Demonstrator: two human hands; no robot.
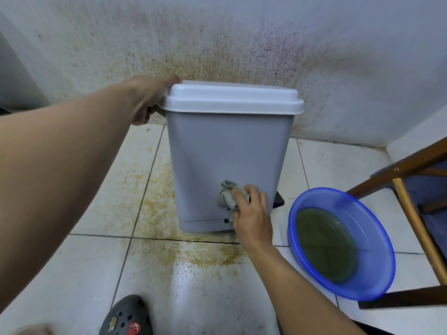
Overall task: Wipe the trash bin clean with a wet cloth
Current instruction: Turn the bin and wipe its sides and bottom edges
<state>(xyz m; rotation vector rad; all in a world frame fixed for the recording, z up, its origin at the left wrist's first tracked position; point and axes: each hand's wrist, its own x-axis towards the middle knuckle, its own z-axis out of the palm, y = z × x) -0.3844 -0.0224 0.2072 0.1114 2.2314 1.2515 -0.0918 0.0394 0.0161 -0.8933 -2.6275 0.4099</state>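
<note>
Both hands worked: left hand curled round the trash bin rim under its lid, right hand pinching a wadded cloth against its lower side. The bin stood upright on the tiled floor, lid uppermost.

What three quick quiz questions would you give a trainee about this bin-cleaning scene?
1. True or false: the lid is off the bin.
2. The left hand grips the bin's top. What does the right hand press on its side? A cloth, B sponge, C brush.
3. Fill in: the blue basin holds murky ____.
Key: 1 false; 2 A; 3 water.
</note>
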